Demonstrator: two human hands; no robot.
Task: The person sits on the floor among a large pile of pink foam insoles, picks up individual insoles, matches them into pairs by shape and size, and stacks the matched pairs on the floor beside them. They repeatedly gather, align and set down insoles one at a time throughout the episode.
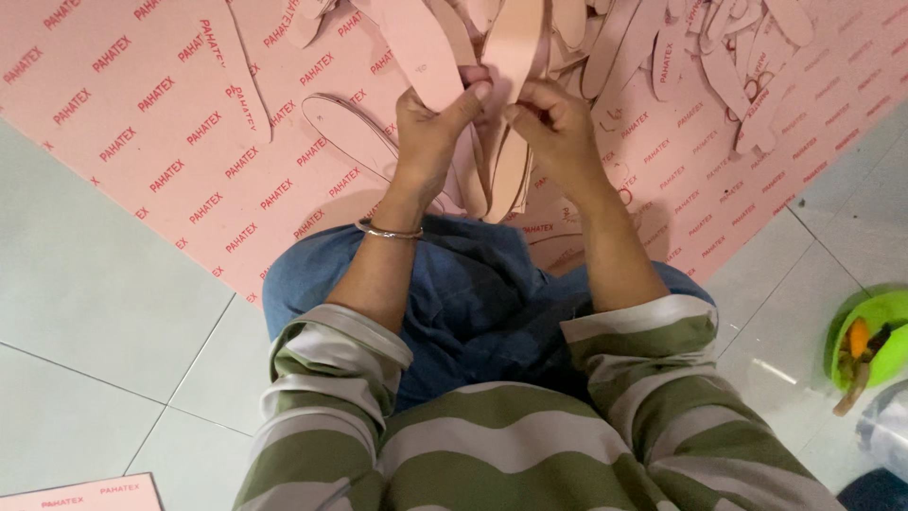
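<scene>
My left hand [430, 128] and my right hand [553, 123] are raised together over my lap, both gripping pink sole-shaped cutouts [511, 47]. The left thumb presses on one cutout's [416, 43] lower end; the right fingers pinch the neighbouring piece. More cutouts [506, 175] hang below my hands. A thin metal bangle [388, 230] circles my left wrist. Under the hands lies a large pink printed sheet [161, 114] with sole outlines cut in it.
A pile of loose pink soles [719, 57] lies at the top right on the sheet. A green bowl [875, 336] with small items stands on the pale tiled floor [85, 312] at the right. Another pink sheet's corner [85, 494] shows at bottom left.
</scene>
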